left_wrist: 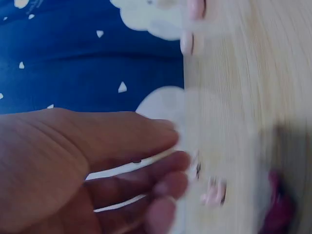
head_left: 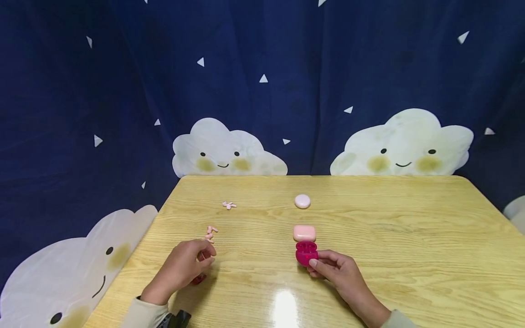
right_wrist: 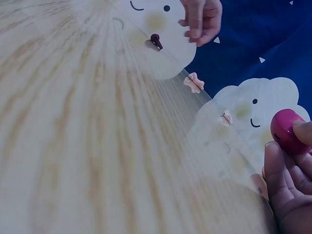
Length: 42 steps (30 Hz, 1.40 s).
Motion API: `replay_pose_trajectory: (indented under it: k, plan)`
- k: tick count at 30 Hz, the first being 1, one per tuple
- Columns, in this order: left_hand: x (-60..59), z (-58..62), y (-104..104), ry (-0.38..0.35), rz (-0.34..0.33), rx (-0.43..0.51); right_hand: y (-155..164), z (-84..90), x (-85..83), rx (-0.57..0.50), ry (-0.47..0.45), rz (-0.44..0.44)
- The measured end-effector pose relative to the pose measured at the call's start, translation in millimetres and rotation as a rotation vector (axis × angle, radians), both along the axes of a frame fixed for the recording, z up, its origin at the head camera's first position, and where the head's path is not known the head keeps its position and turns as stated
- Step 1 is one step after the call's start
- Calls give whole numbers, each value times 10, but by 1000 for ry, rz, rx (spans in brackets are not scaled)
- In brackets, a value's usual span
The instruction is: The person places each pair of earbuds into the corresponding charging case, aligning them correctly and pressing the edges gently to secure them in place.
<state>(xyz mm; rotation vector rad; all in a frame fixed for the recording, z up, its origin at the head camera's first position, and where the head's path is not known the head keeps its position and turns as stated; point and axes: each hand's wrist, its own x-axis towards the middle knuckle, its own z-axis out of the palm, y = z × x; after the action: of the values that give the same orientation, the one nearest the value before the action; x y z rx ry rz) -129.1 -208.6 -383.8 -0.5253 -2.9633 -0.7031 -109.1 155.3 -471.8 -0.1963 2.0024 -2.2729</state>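
My right hand (head_left: pixel 338 273) pinches a magenta earbud case (head_left: pixel 306 255) between thumb and fingers, its lid raised in the head view. From the right wrist view the case (right_wrist: pixel 288 130) shows its rounded side beneath the thumb. Over the left part of the table hovers my left hand (head_left: pixel 184 264), fingers loosely bent. A gap shows between its thumb (left_wrist: pixel 151 134) and fingers in the left wrist view, with nothing held there. Dark red earbuds (head_left: pixel 198 279) lie on the table below that hand, partly hidden by it. Just beyond its fingertips are pink earbuds (head_left: pixel 210 233).
A pink rectangular case (head_left: pixel 304 232) lies right behind the magenta one. Farther back sits a pale pink round case (head_left: pixel 302 201). Pale pink earbuds (head_left: pixel 229 205) lie at the back left of the wooden table (head_left: pixel 410 237). A blue cloud-print curtain (head_left: pixel 262 105) hangs behind.
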Motion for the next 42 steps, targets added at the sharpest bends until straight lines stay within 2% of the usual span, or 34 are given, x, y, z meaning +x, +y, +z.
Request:
replay_pose_trajectory:
  k: [5, 12, 21, 30, 42]
  plan:
    - [56, -26, -147, -79, 42, -119, -9, -16, -5, -8, 6, 5]
    - [137, -115, -224, -134, 64, -166, 2, -15, -8, -11, 6, 15]
    - [152, -179, -251, -109, 86, -197, 0, -2, -9, -16, 7, 20]
    - [115, -239, -238, -70, 58, -180, 4, -6, -3, -21, -4, 21]
    - [68, -254, -146, -73, 55, -181, -6, 1, 2, -8, -17, 7]
